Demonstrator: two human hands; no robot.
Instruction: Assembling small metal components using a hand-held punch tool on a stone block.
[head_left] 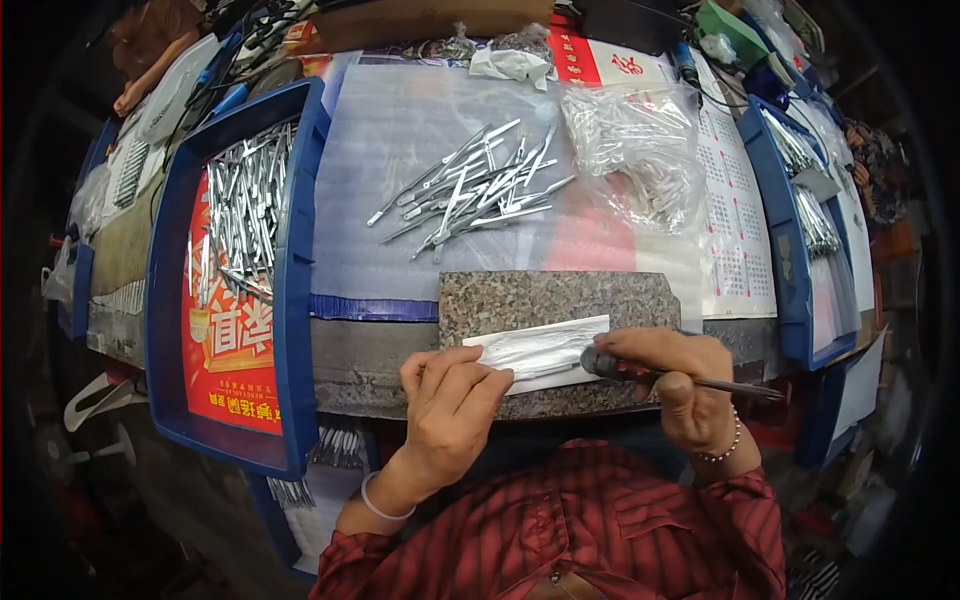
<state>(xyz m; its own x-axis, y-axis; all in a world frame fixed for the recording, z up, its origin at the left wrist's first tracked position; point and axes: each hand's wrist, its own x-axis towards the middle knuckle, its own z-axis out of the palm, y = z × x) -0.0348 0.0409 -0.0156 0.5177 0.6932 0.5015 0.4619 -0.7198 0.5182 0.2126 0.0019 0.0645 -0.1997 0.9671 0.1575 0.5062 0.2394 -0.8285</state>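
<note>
On the granite slab (560, 290) at the table's near edge lies a white sheet (590, 330), with a slim silvery metal piece (548, 374) along its near side. My left hand (455, 410) rests at the sheet's left end, fingers curled together over the end of that piece; the fingertips are partly hidden. In my right hand (690, 390) is a dark hammer-like tool (730, 385), fingers wrapped round it. Its blunt dark end touches or hovers just over the right end of the piece; I cannot tell which. Beyond the slab lies a loose pile of slim metal pieces (475, 190).
A deep blue tray (300, 400) at left holds many similar pieces. Clear plastic bags (640, 150) of pale slim parts lie at the back right. Another blue tray (790, 280) stands at far right. A co-worker's arm (150, 80) shows at the far left.
</note>
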